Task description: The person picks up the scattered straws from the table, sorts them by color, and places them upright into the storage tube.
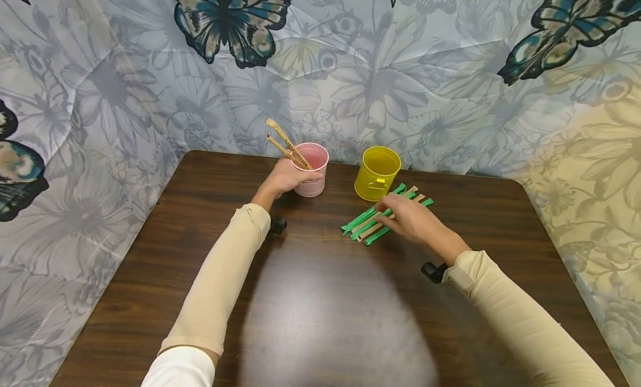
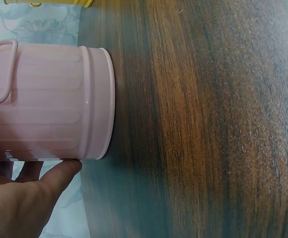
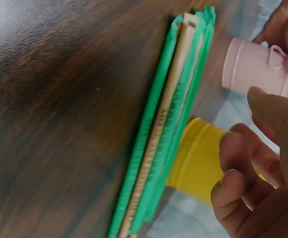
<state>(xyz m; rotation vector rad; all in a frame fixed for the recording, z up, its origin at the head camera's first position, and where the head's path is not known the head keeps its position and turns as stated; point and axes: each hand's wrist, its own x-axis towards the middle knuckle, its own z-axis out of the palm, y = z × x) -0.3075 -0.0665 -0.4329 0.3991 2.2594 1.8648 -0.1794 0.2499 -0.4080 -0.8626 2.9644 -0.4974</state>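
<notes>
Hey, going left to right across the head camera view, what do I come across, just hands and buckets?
Left hand → pink bucket → yellow bucket → right hand.

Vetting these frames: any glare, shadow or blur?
Head: glare on the table, dark shadows flanking it, yellowish cast on the right-hand backdrop. Left wrist: grainy sheen upper right, pink cup fairly crisp. Right wrist: table grain looks smeared, print on the sticks too soft to read.
</notes>
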